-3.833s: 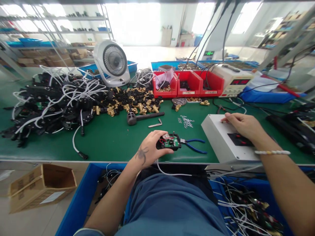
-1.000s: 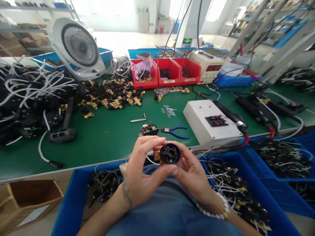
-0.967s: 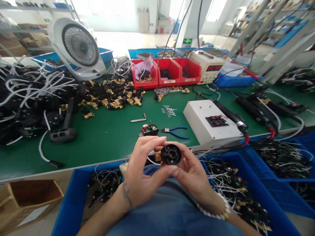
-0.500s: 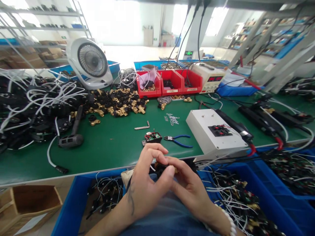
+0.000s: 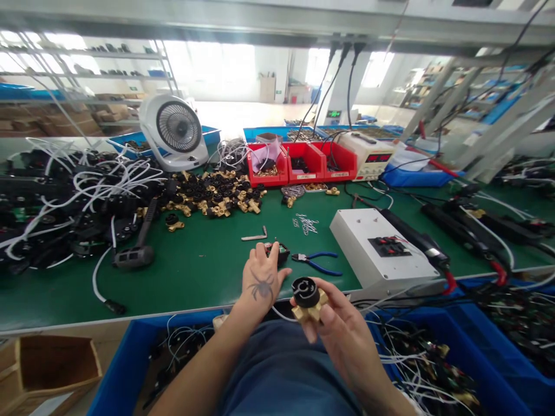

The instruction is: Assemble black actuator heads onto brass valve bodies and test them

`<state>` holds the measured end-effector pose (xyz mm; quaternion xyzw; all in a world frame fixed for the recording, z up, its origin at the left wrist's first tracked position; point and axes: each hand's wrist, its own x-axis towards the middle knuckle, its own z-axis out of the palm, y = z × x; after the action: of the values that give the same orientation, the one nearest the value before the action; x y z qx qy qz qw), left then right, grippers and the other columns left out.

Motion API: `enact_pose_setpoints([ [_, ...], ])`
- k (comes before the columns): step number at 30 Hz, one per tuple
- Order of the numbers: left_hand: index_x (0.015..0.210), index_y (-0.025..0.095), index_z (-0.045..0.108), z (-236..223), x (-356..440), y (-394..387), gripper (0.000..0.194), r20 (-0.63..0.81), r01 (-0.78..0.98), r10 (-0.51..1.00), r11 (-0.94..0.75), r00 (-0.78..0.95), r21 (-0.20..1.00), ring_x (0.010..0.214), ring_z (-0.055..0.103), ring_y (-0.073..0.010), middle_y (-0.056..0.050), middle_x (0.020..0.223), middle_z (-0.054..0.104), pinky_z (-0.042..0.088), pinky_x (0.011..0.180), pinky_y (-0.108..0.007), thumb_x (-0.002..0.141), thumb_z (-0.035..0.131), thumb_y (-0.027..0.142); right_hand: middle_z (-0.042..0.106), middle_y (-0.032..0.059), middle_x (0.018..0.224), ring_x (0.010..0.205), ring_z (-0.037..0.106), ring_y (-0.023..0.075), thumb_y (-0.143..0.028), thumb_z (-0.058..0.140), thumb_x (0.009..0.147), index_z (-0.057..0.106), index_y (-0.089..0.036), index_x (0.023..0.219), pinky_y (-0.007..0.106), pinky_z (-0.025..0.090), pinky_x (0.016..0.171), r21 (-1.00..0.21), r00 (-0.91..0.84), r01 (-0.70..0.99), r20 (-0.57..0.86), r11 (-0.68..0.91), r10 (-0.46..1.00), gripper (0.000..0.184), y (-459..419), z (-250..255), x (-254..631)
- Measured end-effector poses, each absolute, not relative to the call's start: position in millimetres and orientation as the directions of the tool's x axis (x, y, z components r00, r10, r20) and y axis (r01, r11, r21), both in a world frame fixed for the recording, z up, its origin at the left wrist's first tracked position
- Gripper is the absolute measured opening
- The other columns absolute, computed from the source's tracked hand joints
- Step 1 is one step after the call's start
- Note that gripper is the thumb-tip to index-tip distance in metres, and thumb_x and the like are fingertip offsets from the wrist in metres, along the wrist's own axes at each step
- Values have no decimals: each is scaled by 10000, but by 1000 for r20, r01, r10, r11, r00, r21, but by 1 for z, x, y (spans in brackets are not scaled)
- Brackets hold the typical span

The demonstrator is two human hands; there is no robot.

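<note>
My right hand (image 5: 340, 323) grips a brass pipe fitting (image 5: 310, 312) with a round black plastic collar (image 5: 306, 290) on top, held up in front of the bench edge. The collar faces up, tilted toward me. My left hand (image 5: 262, 277) is on the bench with fingers stretched over a small black housing (image 5: 282, 252) with a circuit board in it. The hand hides most of the housing, and its thumb is spread apart. Right of the housing lie blue-handled cutting pliers (image 5: 318, 263). A grey L-shaped tool (image 5: 255, 236) lies behind my fingers.
A grey box (image 5: 381, 245) with switches stands at right. Black cabled units (image 5: 65, 202), a mallet (image 5: 139, 251) and brass fittings (image 5: 217, 196) lie at left. Behind are red bins (image 5: 303, 164), a fan (image 5: 177, 130) and a power supply (image 5: 368, 153). Blue crates (image 5: 117, 358) stand below.
Both hands were on the fitting; now my left hand has left it and moved forward to the housing. The fitting's collar is turned upward in my right hand. The view has tilted up.
</note>
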<state>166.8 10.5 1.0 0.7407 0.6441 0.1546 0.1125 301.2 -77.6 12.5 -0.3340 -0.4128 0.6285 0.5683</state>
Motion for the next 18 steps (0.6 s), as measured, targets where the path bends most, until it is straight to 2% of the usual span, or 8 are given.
enact_pose_setpoints([
  [3,1429,168,518,-9,170,18,533,137,913,988,-116,67,390,1182,573,-347,-207,1382,504,525,962,-432,927,663,269,703,81,894,647,606,105,-547,774,842,658,-199,1123,175,452,532,-859,-132,-502,-37,-99,991,462,-78,15,301],
  [5,1371,178,554,-13,168,23,418,165,903,985,-107,41,417,1210,565,-326,-193,1444,468,510,991,-420,967,600,275,700,98,868,707,638,139,-564,782,824,651,-183,1116,166,437,506,-830,-145,-539,-76,-143,987,497,-79,13,301],
  [7,1286,179,595,-14,163,28,305,171,887,985,-108,33,449,1164,598,-290,-169,1401,522,516,969,-395,1014,504,283,691,93,823,725,652,151,-561,789,819,648,-176,1117,161,435,503,-800,-159,-573,-103,-177,982,506,-80,9,300],
  [9,1246,178,607,-13,158,32,278,166,868,985,-117,40,483,1107,626,-267,-150,1304,596,520,941,-379,1031,467,284,696,93,828,717,649,138,-534,787,834,649,-175,1121,151,436,512,-772,-179,-604,-112,-199,977,479,-79,4,300],
  [11,1284,172,591,-13,156,35,328,161,844,985,-132,55,520,1126,619,-288,-159,1299,605,506,965,-402,979,594,294,712,107,876,690,630,110,-509,778,856,653,-173,1125,143,440,526,-751,-208,-624,-107,-216,972,449,-78,0,298],
  [14,1344,153,567,-15,158,38,577,157,787,986,-134,48,602,1205,573,-359,-196,1310,594,457,1037,-485,824,797,255,724,121,929,656,598,75,-491,750,891,663,-170,1143,136,449,557,-734,-256,-636,-91,-238,962,418,-76,-5,296],
  [18,1283,150,599,-21,159,40,548,145,610,989,-117,4,784,1262,540,-362,-177,1267,617,393,1114,-517,775,801,193,719,118,1016,734,621,82,-450,758,895,663,-195,1203,161,489,645,-743,-270,-627,-73,-233,960,411,-78,-10,297],
])
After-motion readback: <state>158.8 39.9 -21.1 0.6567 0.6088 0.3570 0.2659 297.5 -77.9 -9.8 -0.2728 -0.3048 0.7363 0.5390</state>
